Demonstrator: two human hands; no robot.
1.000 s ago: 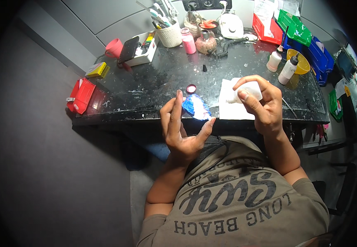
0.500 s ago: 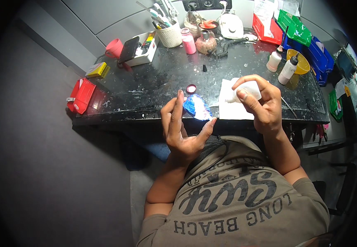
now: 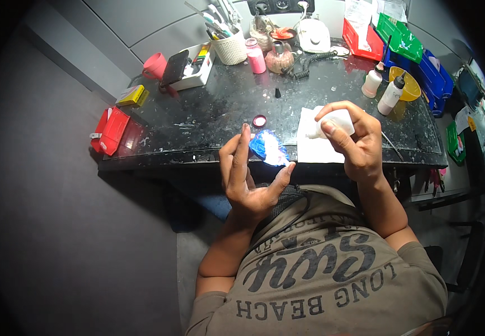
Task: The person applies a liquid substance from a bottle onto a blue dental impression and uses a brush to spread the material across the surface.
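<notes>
Between the fingers and thumb of my left hand (image 3: 248, 173) is a small blue piece with a glaring white area (image 3: 268, 148); its exact kind I cannot make out. It is held up at the front edge of the bench, brightly lit. My right hand (image 3: 360, 140) is wrapped round a small white squeeze bottle (image 3: 340, 119), tipped on its side with its narrow end towards the blue piece. A gap lies between bottle and piece. Beneath the bottle a white paper sheet (image 3: 321, 152) lies on the bench. A round dark-red cap (image 3: 259, 121) rests just beyond the blue piece.
On the black bench (image 3: 209, 123) stand a pink jar (image 3: 256, 59), a tool cup (image 3: 230, 47), a white tray (image 3: 197, 75) and two dropper bottles (image 3: 389, 98). A yellow bowl (image 3: 413, 87) and blue bins (image 3: 435, 84) are at right, a red box (image 3: 111, 131) at left.
The blue piece has turned slightly in my left hand, and its lit white area looks a little different. My right hand and the bottle stay almost still.
</notes>
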